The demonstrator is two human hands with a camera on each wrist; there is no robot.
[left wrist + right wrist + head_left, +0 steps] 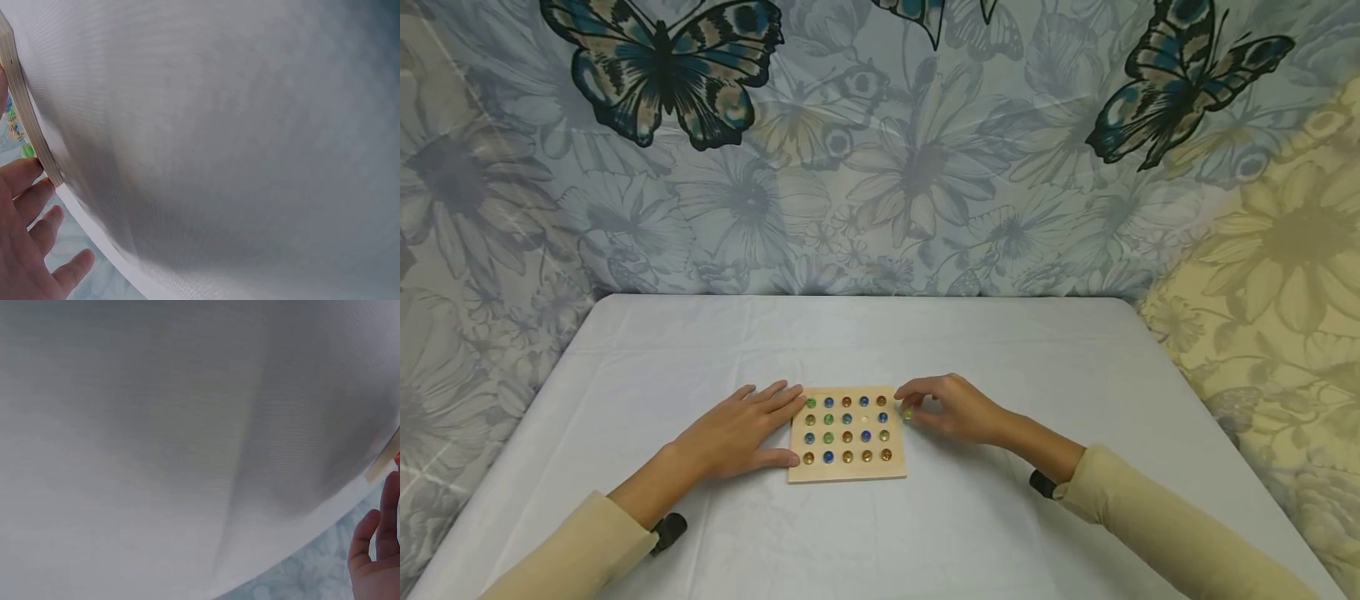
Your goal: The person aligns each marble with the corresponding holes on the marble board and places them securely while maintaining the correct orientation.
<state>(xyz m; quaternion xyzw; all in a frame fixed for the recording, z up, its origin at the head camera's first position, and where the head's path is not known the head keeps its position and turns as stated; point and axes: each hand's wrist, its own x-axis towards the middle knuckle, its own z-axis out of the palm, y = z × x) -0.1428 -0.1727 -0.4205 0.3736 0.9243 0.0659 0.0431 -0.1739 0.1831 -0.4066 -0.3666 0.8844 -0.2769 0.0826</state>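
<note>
A light wooden board [847,477] lies flat on the white cloth, with rows of glass marbles, blue, green and amber, sitting in its holes. One hole [864,419] in the second row from the far side holds no marble. My left hand [730,433] rests at the board's left edge, fingers extended and thumb on the lower left side. In the left wrist view its fingertips touch the edge of the board [30,119]. Just off the board's right edge, my right hand [958,410] pinches a yellowish-green marble [907,413] between thumb and fingers.
A white cloth [850,542] covers the table around the board. Behind the table's far edge hangs a flowered fabric [925,192] with butterflies on it. Dark wrist devices sit under both cuffs, the left one [670,531] close to the cloth.
</note>
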